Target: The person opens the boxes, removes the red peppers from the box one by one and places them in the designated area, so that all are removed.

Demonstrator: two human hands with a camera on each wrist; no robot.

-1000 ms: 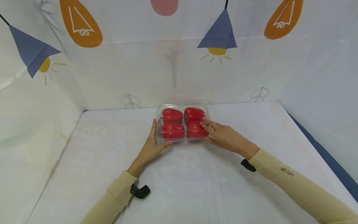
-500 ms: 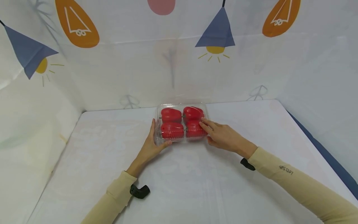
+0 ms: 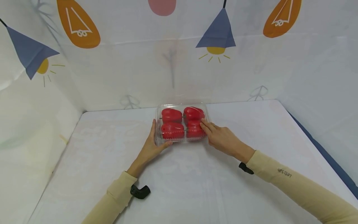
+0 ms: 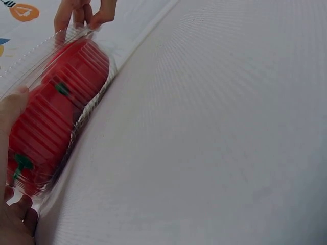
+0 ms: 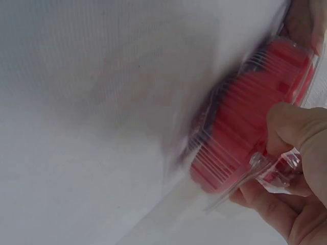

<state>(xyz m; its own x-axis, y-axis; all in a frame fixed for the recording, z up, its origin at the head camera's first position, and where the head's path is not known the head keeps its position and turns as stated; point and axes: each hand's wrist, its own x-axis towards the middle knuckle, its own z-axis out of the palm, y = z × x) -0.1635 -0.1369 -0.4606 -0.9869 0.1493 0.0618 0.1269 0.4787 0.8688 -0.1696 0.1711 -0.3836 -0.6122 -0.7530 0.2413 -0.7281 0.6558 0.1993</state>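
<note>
A clear plastic clamshell box [image 3: 181,105] lies at the back middle of the table, with its lid down over several red bell peppers [image 3: 172,130]. Green stems [image 4: 62,88] show through its ribbed front in the left wrist view. My left hand [image 3: 149,149] holds the box's front left corner, thumb along the front and fingers up the left side. At the right edge my right hand [image 3: 225,140] pinches the rim, its fingers close together. In the right wrist view the right thumb [image 5: 288,125] lies on one side of the rim, with other fingers on the opposite side.
A white table [image 3: 181,186] surrounds the box. Just behind it rises a white cloth wall [image 3: 134,68] printed with lamps and bulbs. Each wrist carries a black camera, the left one [image 3: 140,192] close to the table.
My right hand has drawn its fingers together at the box's right edge, and its wrist has shifted slightly toward me. The left hand and the box hold still.
</note>
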